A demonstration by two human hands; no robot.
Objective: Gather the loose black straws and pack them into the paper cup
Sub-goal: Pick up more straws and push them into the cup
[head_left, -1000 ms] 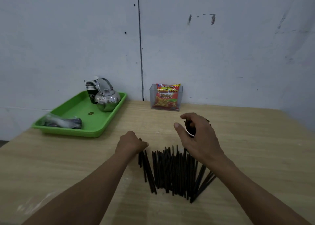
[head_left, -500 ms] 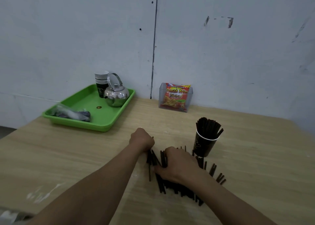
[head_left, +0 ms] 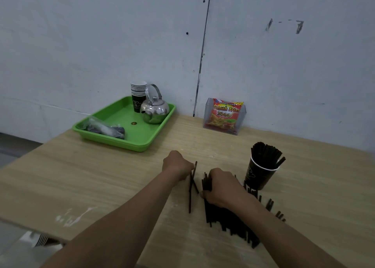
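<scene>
My right hand (head_left: pixel 221 188) curls round a bunch of straws (head_left: pixel 227 223); my left hand (head_left: pixel 176 164), just beside it, pinches a few more. The cup (head_left: pixel 258 177) stands right of both.

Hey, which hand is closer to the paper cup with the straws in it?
Right. The right hand grips the loose straws just left of the paper cup; the left hand sits farther left, beyond the right hand, holding a couple of those straws.
</scene>
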